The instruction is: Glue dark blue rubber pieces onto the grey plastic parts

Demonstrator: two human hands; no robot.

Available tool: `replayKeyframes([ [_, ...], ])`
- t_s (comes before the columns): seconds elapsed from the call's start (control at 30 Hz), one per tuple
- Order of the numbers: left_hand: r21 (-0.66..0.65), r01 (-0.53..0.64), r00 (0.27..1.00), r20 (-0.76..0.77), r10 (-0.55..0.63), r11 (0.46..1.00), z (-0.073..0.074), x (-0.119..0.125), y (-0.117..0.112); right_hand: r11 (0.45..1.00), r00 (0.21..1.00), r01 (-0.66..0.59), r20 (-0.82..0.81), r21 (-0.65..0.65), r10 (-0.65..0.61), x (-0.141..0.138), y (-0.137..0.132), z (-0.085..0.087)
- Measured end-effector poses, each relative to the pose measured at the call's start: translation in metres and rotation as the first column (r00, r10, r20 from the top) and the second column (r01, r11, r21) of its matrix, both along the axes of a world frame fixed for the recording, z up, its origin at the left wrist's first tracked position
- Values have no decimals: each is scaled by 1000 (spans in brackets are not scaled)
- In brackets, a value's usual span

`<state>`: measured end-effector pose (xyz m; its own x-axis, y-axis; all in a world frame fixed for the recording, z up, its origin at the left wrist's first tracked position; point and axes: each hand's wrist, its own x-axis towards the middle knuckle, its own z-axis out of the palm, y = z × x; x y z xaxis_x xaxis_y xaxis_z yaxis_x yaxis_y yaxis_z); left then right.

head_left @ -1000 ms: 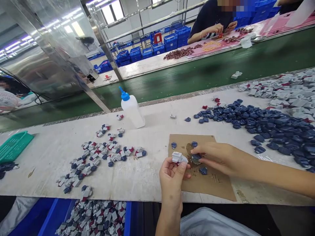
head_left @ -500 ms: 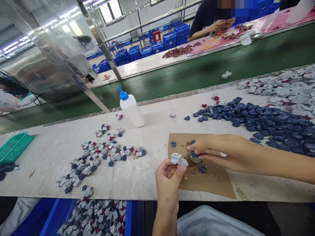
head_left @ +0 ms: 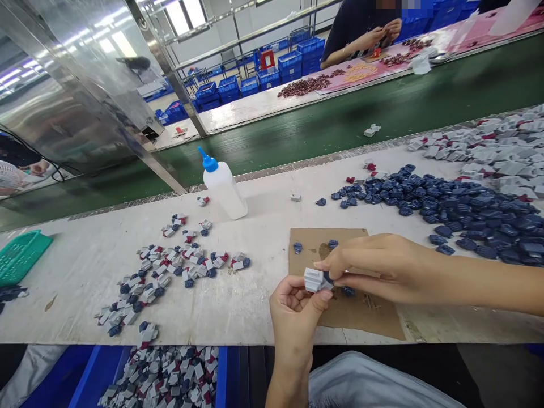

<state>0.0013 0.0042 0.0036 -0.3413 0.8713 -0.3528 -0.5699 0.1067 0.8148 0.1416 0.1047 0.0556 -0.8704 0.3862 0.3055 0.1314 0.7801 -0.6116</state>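
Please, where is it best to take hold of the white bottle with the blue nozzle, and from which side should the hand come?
Probably grip the white bottle around its wide body, below the blue nozzle. It leans with the tip toward the far left, and the worktop right of it is bare, so coming from the right looks easiest.

glue bottle (head_left: 222, 187), green basket (head_left: 21, 255), green conveyor belt (head_left: 340, 122)

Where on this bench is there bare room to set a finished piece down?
Bare bench lies between the glue bottle, the cardboard and the finished pieces, and left toward the green basket. Crowded: the right side, under blue parts and grey parts.
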Motion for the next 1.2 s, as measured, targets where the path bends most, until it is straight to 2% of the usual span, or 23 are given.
replayKeyframes([
  [0.1,7,20,1000,1,-20,1000,1,6,0,981,999,33,-4,-193,-34,-3,-2,0],
  [0.17,23,14,1000,11,-14,1000,4,9,2,950,993,81,-62,-301,-104,-5,-4,-3],
  [0.23,53,7,1000,11,-8,999,8,8,5,906,958,155,-163,-393,-235,-9,-4,-5],
  [0.3,66,1,1000,12,-2,998,11,6,9,837,872,208,-291,-507,-393,-14,-1,-3],
  [0.37,50,-11,1000,19,10,999,11,4,11,744,787,206,-344,-636,-512,-24,4,4],
  [0.4,40,-13,1000,20,13,999,11,4,12,693,769,192,-332,-695,-546,-29,7,7],
  [0.47,35,-4,1000,14,4,999,11,4,13,574,821,162,-213,-803,-530,-42,10,13],
  [0.53,45,11,1000,-2,-11,999,11,7,13,432,901,166,-42,-887,-433,-55,10,16],
  [0.6,54,12,1000,-24,-11,998,10,9,13,294,942,190,90,-937,-324,-65,7,13],
  [0.67,47,-6,998,-60,9,999,9,11,13,207,948,199,134,-958,-290,-70,4,8],
  [0.7,43,-22,996,-84,25,999,8,12,12,200,945,199,133,-959,-300,-70,3,4],
  [0.73,41,-40,993,-112,45,998,6,12,12,219,938,198,120,-955,-324,-70,3,1],
  [0.87,72,-75,962,-258,91,995,-2,12,9,392,909,215,36,-895,-416,-64,-1,-8],
  [1.0,44,24,932,-363,-7,999,-7,8,11,483,910,222,1,-847,-415,-66,-11,-16],
  [1.07,-2,90,911,-404,-83,996,-9,-3,13,577,920,273,33,-770,-391,-73,-4,-25],
  [1.13,-64,87,839,-534,-108,994,-15,-24,13,671,906,377,105,-638,-410,-80,25,-34],
  [1.17,-91,40,761,-643,-89,995,-18,-38,12,700,881,447,136,-556,-454,-81,48,-37],
  [1.2,-104,-44,639,-767,-52,994,-23,-53,11,707,847,511,144,-489,-512,-80,76,-38],
])
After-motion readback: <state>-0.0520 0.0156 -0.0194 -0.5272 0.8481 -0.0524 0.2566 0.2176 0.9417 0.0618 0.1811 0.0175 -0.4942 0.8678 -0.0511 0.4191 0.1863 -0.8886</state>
